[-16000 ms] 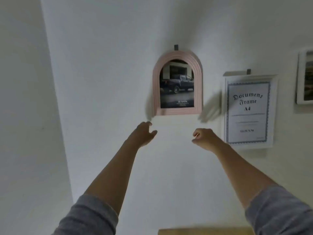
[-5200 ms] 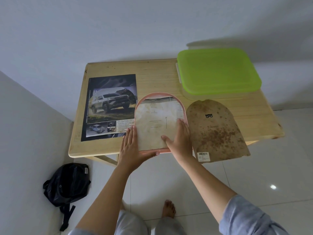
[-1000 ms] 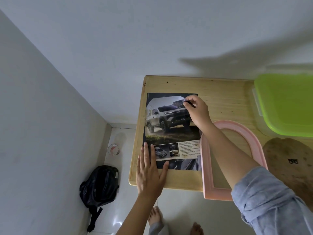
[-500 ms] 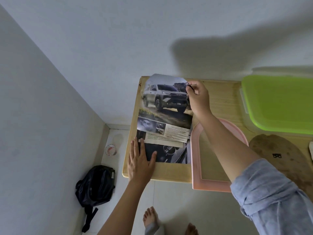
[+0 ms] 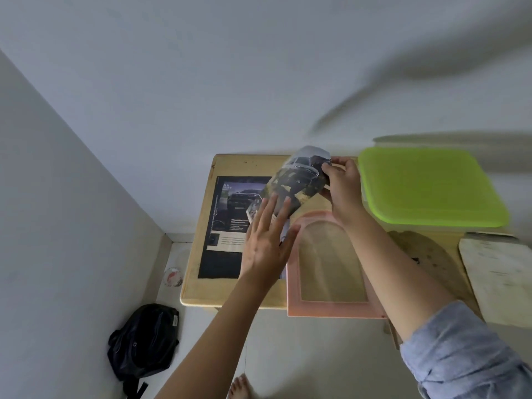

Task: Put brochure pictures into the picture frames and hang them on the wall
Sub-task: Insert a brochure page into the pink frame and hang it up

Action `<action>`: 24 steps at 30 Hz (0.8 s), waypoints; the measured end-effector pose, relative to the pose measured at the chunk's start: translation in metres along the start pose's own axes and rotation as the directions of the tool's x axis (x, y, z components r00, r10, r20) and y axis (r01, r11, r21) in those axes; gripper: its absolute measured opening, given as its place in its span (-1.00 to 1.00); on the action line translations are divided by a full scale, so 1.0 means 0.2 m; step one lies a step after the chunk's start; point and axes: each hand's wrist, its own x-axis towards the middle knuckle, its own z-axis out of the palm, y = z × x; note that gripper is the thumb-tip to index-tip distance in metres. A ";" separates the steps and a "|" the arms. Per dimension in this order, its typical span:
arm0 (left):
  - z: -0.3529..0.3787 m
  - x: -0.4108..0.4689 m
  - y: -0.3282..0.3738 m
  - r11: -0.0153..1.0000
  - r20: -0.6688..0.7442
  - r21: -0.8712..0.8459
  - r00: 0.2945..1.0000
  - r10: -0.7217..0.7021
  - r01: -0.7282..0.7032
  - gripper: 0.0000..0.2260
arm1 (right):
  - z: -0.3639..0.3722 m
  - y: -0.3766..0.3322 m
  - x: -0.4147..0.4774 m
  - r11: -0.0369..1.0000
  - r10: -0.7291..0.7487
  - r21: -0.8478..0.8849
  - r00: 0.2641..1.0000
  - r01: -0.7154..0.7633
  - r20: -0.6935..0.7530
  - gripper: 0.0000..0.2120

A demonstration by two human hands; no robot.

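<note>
Right hand (image 5: 341, 182) pinches the top of a car page (image 5: 299, 180), curling it rightward. Left hand (image 5: 266, 243), open and flat, steadies it. The empty pink frame (image 5: 328, 309) lies just right on the surface (image 5: 198, 283).

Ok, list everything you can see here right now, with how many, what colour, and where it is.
table: one, light wood, in the wall corner
brochure: one, dark car pages, table's left part
brochure page: one, car photo, lifted and curled
picture frame: one, pink, arched, front edge, empty
backing board: one, brown, stained, right of frame
lid: one, green, back right
white sheet: one, far right
backpack: one, black, floor
round object: one, reddish, floor
left hand: flat on brochure
right hand: pinching page
</note>
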 end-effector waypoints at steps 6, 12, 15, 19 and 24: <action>0.02 -0.04 0.13 0.990 -0.011 -0.135 1.000 0.028 -0.030 -0.59 | -0.20 -0.09 -0.09 1.000 -0.004 0.031 1.000 0.003 0.017 -0.88; 0.03 -0.04 0.30 0.870 -0.118 -0.483 0.978 -0.174 0.096 -0.75 | -0.30 -0.11 -0.17 0.994 -0.110 0.023 0.971 0.108 0.212 -0.87; 0.04 -0.05 0.34 0.787 -0.110 -0.584 0.941 -0.318 0.198 -0.74 | -0.34 -0.03 -0.21 0.980 -0.173 -0.055 0.958 0.190 0.230 -0.84; 0.08 -0.11 0.33 0.715 -0.079 -0.648 0.911 -0.405 0.262 -0.74 | -0.41 0.14 -0.22 0.950 -0.182 -0.210 0.957 0.230 0.225 -0.79; 0.14 -0.20 0.30 0.616 -0.026 -0.690 0.837 -0.546 0.381 -0.76 | -0.51 0.28 -0.27 0.876 -0.191 -0.387 0.943 0.289 0.273 -0.64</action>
